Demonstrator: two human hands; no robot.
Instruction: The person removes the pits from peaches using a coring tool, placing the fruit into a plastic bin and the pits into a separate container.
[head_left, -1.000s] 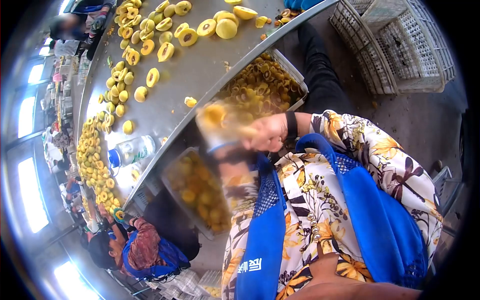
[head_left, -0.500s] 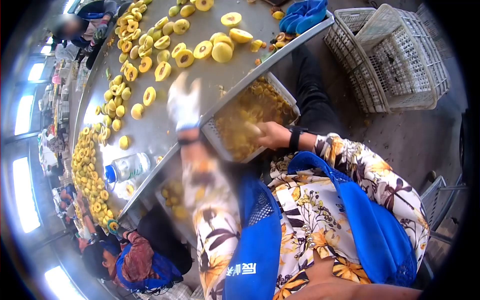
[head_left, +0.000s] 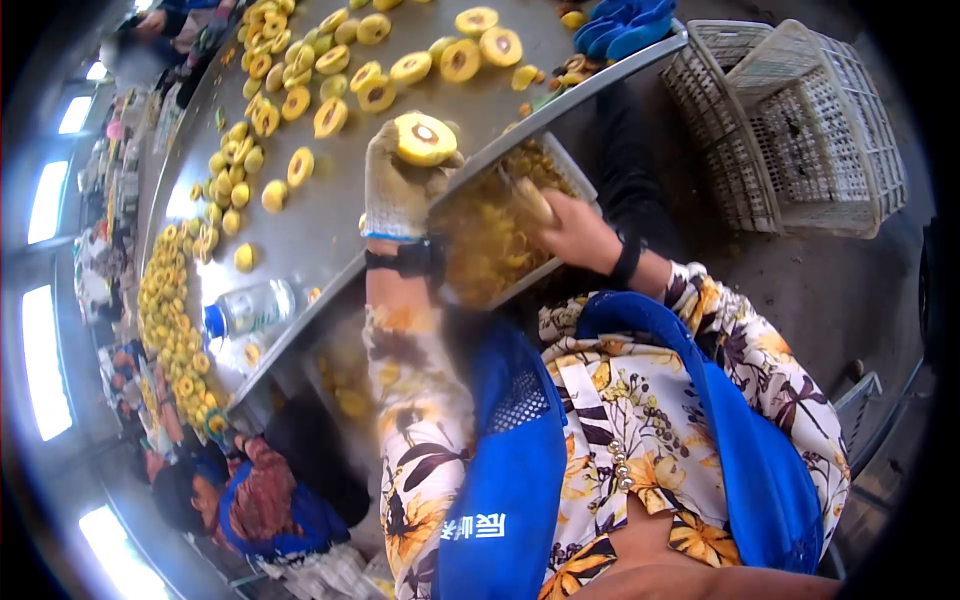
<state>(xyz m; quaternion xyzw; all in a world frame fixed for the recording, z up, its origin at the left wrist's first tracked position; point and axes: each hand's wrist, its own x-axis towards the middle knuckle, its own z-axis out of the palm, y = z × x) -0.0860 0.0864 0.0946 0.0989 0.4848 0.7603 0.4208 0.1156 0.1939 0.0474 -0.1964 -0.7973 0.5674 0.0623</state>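
Note:
My left hand [head_left: 398,190], in a pale knit glove, grips a halved yellow fruit [head_left: 425,139] near the table's edge, its cut face and pit turned up. My bare right hand [head_left: 580,232] is closed around a light-coloured handle [head_left: 535,202]; the far end of that tool is blurred. Below both hands is a white crate [head_left: 572,165] with yellow pieces inside. Several halved fruits [head_left: 460,61] lie on the metal table [head_left: 340,205] beyond my left hand.
A clear bottle with a blue cap [head_left: 258,307] lies on the table. Stacked white crates [head_left: 800,130] stand on the floor at the right. Blue cloth [head_left: 625,28] rests at the table corner. A co-worker [head_left: 265,495] sits at the lower left; another person is at the upper left.
My left hand, blurred before, now shows a halved fruit in its grip. My right hand has moved right and slightly up with the handle. The whole view has shifted slightly.

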